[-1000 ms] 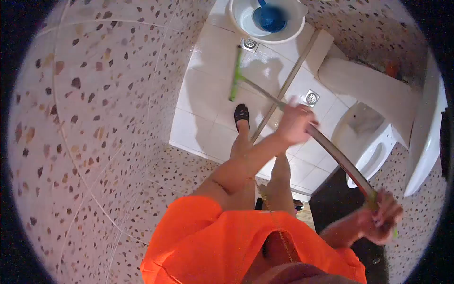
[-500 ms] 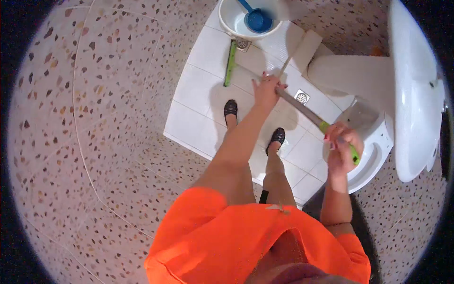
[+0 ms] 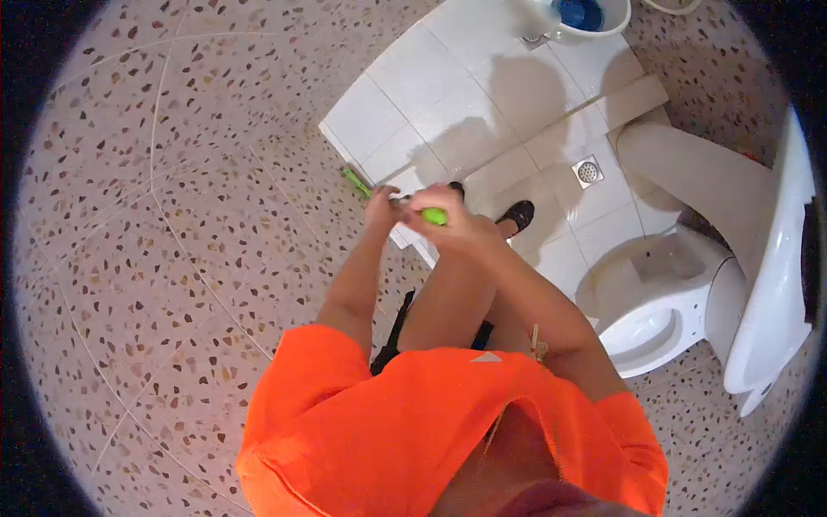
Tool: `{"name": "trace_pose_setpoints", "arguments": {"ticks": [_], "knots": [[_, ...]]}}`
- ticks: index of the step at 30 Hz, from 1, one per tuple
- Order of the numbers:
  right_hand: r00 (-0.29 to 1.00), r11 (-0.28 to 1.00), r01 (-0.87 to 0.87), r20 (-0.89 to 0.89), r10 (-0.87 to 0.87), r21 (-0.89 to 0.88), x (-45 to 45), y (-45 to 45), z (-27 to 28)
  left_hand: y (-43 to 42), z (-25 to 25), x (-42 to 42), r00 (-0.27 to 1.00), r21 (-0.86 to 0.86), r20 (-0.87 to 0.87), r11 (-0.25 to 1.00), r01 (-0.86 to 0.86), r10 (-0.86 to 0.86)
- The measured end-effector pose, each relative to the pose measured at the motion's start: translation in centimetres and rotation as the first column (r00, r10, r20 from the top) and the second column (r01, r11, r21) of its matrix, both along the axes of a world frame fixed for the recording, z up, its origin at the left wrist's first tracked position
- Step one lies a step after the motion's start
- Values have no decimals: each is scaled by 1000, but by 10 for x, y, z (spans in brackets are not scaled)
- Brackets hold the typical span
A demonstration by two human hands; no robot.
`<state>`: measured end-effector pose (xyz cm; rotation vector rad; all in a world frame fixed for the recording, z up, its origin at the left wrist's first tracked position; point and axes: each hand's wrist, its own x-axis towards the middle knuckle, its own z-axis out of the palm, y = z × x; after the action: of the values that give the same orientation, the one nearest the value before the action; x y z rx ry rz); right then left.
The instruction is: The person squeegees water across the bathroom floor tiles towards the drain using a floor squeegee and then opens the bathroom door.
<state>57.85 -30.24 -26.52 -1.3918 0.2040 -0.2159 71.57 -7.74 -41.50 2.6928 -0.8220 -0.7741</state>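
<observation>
A floor squeegee is held by both my hands over the left side of the white tiled floor (image 3: pixel 448 77). My right hand (image 3: pixel 444 214) is closed around the top of its pole, where the bright green grip end (image 3: pixel 434 216) pokes out. Just to the left, my left hand (image 3: pixel 382 207) wraps the pole lower down. Past that hand, the green squeegee head (image 3: pixel 355 181) shows close to the speckled wall, partly hidden. Most of the pole is foreshortened beneath my hands. One dark shoe (image 3: pixel 519 215) is visible; the other is mostly covered by my right hand and arm.
A white bucket (image 3: pixel 594 34) with a blue dipper (image 3: pixel 579 13) stands at the top. A square floor drain (image 3: pixel 587 171) lies right of my feet, beyond a low raised tile ledge (image 3: pixel 633 102). The toilet (image 3: pixel 655 332) and a white washbasin (image 3: pixel 771 284) are at the right.
Both hands have moved left and come close together, with the squeegee swung toward the left wall. My view has shifted, so the bucket and toilet appear farther right.
</observation>
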Motion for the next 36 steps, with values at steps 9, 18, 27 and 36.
{"name": "trace_pose_setpoints", "arguments": {"ticks": [9,18,27,36], "knots": [[924,953,90,-334,-188,-288,-62,-208,101,-257,21,-94,990,-323,-64,936,-137,123],[977,852,202,165,-138,-484,-55,-190,169,-287,104,-88,999,-378,-38,926,11,-27],[960,962,274,59,-273,-5,-75,-141,65,-199,29,-85,997,-328,75,945,16,9],[856,774,461,-14,-517,-434,-154,-205,168,-387,94,-136,966,-446,-47,871,206,-253]]}}
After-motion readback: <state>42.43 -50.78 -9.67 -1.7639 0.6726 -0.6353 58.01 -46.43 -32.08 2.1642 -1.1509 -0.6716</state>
